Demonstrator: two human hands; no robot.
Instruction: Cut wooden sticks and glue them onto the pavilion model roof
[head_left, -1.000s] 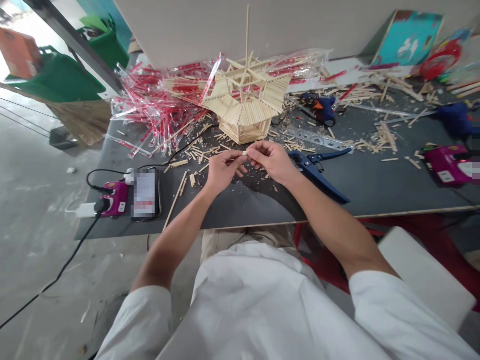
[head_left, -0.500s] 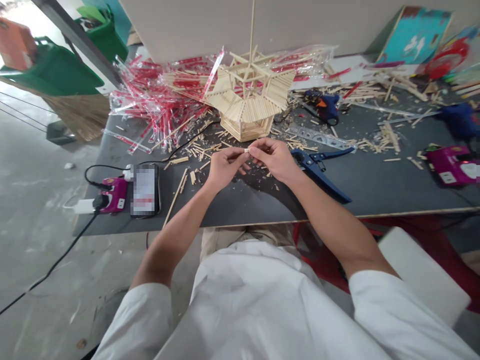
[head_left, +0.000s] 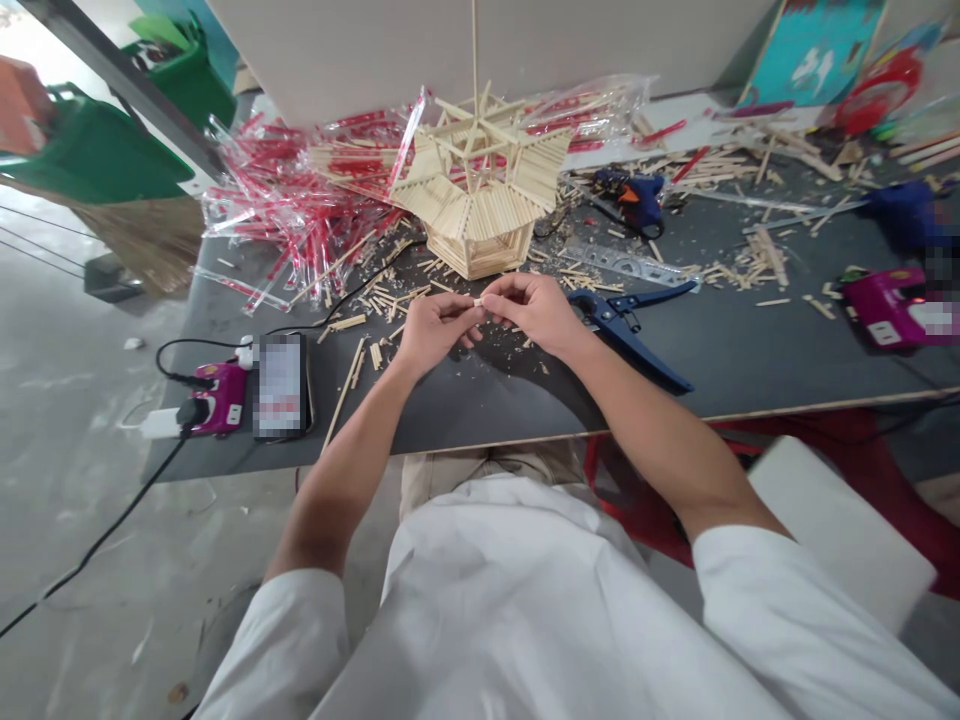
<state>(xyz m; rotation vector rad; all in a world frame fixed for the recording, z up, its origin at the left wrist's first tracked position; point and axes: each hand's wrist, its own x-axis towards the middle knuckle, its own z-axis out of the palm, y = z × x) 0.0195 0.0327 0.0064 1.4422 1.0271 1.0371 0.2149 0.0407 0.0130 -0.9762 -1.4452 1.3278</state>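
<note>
My left hand (head_left: 439,330) and my right hand (head_left: 529,308) meet over the dark table, fingertips pinched together. Between them is a short piece of pale wooden stick (head_left: 478,302), mostly covered by the fingers. Just beyond my hands stands a model building (head_left: 480,215) made of glued wooden sticks, with a flared, pleated-looking roof and a tall thin stick rising from its top. Blue-handled cutters (head_left: 634,335) lie to the right, beside my right forearm. Short cut sticks (head_left: 386,300) are scattered to the left of my hands.
Red-and-clear plastic wrappers (head_left: 300,200) heap at the back left. A phone (head_left: 281,385) lies by a purple power adapter (head_left: 217,395) with cords. Glue guns (head_left: 634,198), a clear ruler (head_left: 622,262) and another purple adapter (head_left: 885,308) are to the right. The table's front edge (head_left: 525,440) runs before my body.
My view has shifted slightly, so the table's contents sit a little further left in the picture. Both hands keep the same pinch on the small stick piece.
</note>
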